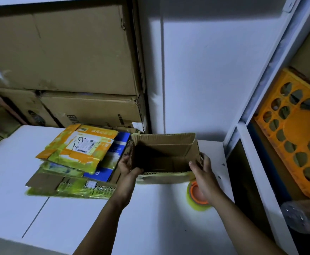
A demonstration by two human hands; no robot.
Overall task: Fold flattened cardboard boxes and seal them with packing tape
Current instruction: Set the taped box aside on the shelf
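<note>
An opened-up brown cardboard box [166, 153] stands on the white table [76, 208], its open top facing me and its flaps raised. My left hand [129, 169] grips its left wall, thumb inside the opening. My right hand [203, 171] grips the right wall, thumb inside and fingers round the outside corner. A roll of clear packing tape [196, 196] with an orange core lies on the table just under my right wrist, partly hidden by it. To the left lies a pile of flattened boxes [76, 155] in orange, yellow-green and blue.
Large brown cartons [62, 52] are stacked against the wall behind the table. A white shelf post [246, 135] stands at the right, with an orange plastic crate [296, 137] behind it. A clear plastic bag [305, 216] sits at the lower right.
</note>
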